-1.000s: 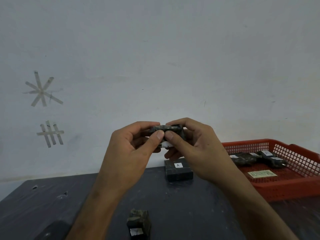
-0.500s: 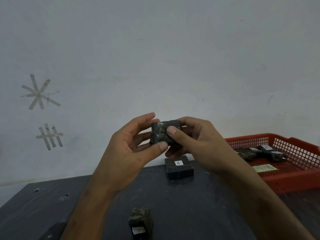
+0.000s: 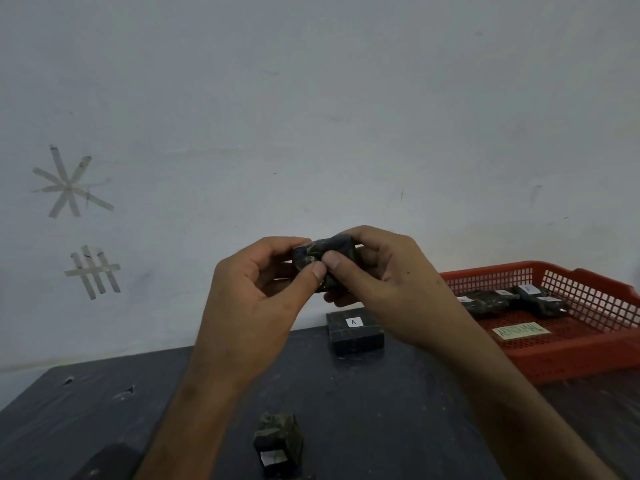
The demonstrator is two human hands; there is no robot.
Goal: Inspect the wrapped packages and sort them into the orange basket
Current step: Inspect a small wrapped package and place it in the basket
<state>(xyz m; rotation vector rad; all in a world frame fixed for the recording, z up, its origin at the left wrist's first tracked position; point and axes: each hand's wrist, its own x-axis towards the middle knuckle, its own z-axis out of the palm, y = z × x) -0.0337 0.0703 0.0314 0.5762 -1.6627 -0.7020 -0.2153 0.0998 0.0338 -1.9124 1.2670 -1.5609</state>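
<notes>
Both hands hold one small dark wrapped package up in front of the wall, above the table. My left hand pinches its left side with thumb and fingers. My right hand grips its right side, thumb on the front. A flat dark package with a white "A" label lies on the table beneath them. Another small wrapped package stands near the front edge. The orange basket sits at the right with several wrapped packages and a green label card inside.
The dark table runs up against a white wall with tape marks at the left. A dark object shows at the table's front left corner.
The held package has been turned between my fingers; its squarish face from half a second ago now points away, and both thumbs meet on its front.
</notes>
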